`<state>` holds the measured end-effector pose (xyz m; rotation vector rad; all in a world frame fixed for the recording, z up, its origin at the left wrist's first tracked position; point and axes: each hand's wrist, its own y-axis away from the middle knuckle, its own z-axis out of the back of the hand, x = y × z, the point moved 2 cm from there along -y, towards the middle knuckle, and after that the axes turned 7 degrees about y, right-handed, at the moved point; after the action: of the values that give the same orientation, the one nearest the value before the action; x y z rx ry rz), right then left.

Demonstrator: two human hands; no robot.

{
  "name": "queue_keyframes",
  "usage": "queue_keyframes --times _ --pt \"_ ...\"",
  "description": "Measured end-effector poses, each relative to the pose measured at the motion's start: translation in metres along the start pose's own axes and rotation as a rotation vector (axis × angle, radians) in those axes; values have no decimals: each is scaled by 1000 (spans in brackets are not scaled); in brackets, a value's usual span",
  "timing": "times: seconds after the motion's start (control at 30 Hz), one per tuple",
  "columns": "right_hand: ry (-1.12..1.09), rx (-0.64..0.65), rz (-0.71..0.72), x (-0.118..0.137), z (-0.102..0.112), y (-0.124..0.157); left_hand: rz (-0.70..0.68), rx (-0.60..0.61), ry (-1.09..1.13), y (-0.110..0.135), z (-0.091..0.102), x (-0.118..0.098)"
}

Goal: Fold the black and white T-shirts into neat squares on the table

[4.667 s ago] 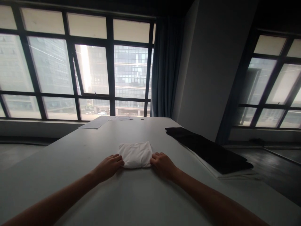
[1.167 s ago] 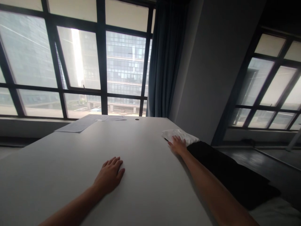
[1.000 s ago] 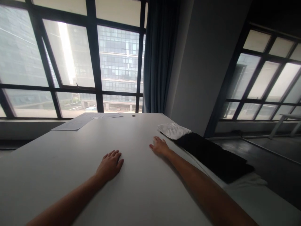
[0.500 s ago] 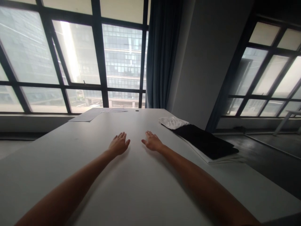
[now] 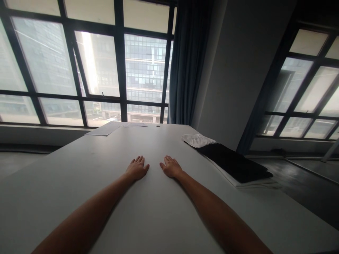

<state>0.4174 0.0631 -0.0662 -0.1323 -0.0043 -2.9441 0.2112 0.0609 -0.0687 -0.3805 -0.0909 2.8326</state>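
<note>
My left hand [image 5: 137,168] lies palm down on the white table [image 5: 148,211], fingers stretched forward and thumb out to the side. To its right, a short gap away, my right hand [image 5: 171,167] rests on the same surface with its fingers spread. Neither hand holds anything. Nearest to my right hand is a pile of folded cloth at the table's right edge: a black cloth [image 5: 234,162] on top of white cloth [image 5: 245,184], with a crumpled white piece [image 5: 198,140] at its far end.
Sheets of paper [image 5: 103,131] lie at the far left of the table. A small dark round spot [image 5: 158,126] marks the far end. Beyond stand windows [image 5: 97,63], a blue curtain [image 5: 184,70] and a grey pillar [image 5: 238,70].
Both hands have come down flat onto the table and sit slightly lower in view. The whole view has shifted a little to the right. The cloths have stayed in place.
</note>
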Motion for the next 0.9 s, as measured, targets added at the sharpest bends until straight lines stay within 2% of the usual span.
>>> queue_keyframes --times 0.5,0.77,0.9 --pt "11 -23 10 0 -1 0 -7 -16 18 1 1 0" --pt "12 -24 11 0 1 2 -34 -77 14 5 4 0" --pt "82 -138 65 11 12 18 -145 -144 -5 18 17 -14"
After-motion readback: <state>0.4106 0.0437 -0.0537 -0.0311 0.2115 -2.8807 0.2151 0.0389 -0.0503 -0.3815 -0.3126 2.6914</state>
